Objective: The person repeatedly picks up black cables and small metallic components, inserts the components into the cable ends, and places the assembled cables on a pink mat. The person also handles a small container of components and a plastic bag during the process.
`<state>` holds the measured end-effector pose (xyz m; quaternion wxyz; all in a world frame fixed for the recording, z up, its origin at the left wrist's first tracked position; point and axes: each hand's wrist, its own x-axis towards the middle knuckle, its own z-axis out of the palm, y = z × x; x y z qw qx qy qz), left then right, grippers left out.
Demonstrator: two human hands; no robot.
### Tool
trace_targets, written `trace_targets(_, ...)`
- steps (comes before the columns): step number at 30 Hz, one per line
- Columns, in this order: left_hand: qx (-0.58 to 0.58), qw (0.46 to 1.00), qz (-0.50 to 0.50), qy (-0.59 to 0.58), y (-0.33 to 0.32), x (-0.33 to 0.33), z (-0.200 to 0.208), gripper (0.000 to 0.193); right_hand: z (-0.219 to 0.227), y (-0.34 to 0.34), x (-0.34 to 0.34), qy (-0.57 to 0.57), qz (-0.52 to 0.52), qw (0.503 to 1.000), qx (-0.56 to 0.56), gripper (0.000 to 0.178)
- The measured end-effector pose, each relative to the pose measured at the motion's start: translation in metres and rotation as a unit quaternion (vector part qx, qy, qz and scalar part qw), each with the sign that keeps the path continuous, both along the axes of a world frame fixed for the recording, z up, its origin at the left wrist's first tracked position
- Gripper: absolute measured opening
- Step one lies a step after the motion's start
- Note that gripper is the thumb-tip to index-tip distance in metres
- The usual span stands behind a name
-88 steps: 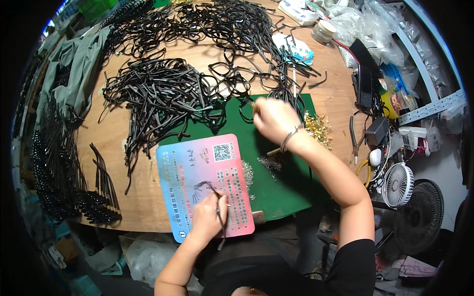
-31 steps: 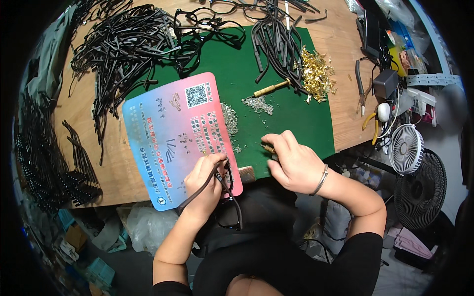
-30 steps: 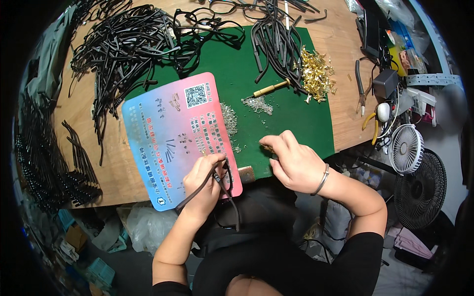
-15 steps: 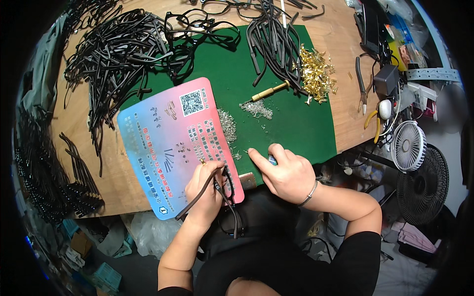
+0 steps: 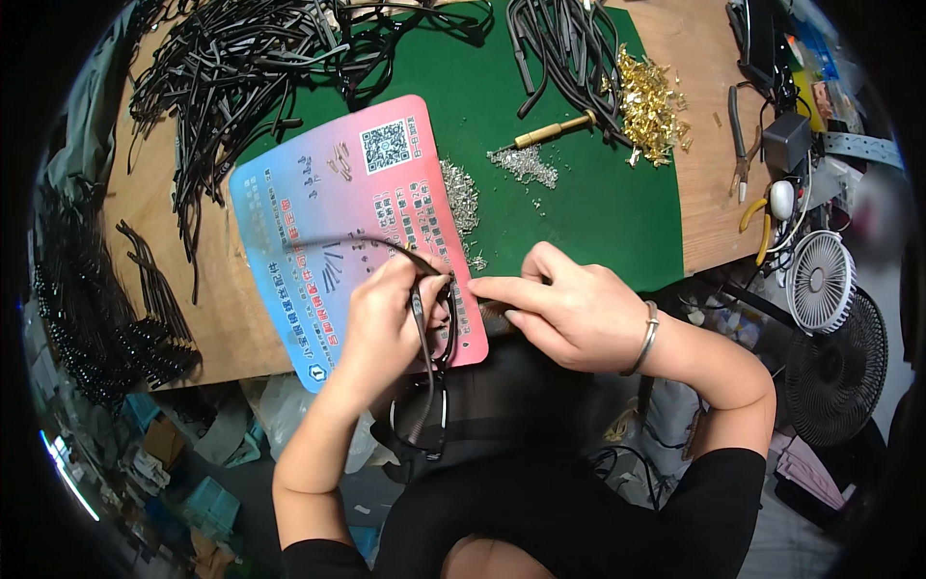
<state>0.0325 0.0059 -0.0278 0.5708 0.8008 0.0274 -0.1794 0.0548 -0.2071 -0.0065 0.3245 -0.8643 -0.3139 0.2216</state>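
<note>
A dark spectacle frame (image 5: 445, 410) hangs from my left hand (image 5: 379, 314), pinched at its hinge end. One thin black temple arm (image 5: 359, 236) sticks out leftward above that hand, partly blurred. My right hand (image 5: 584, 314) is close on the right, its index finger stretched toward the pinched end and its other fingers curled. What those curled fingers hold, if anything, is hidden. Under the left hand lies a pink and blue printed mat (image 5: 253, 207). Tiny silver screws (image 5: 461, 201) are heaped along its right edge.
A green mat (image 5: 608, 227) covers the table's middle. It bears a second silver heap (image 5: 526, 167), a brass-handled screwdriver (image 5: 558, 129), gold-coloured small parts (image 5: 653, 106) and black temple arms (image 5: 550, 48). More arms (image 5: 217, 77) pile up at far left; pliers (image 5: 755, 232) and a white fan (image 5: 820, 282) stand right.
My right hand has left the silver screws and come down beside the spectacle frame. The left hand has turned the frame, swinging the thin temple arm up and left. The view has shifted slightly.
</note>
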Motion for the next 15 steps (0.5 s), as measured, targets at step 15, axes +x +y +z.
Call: trace_targets(15, 0.04, 0.998, -0.004, -0.054, -0.006, -0.007, -0.004, 0.007, -0.015, 0.01, -0.001, 0.016, 0.011, 0.999, 0.026, 0.033)
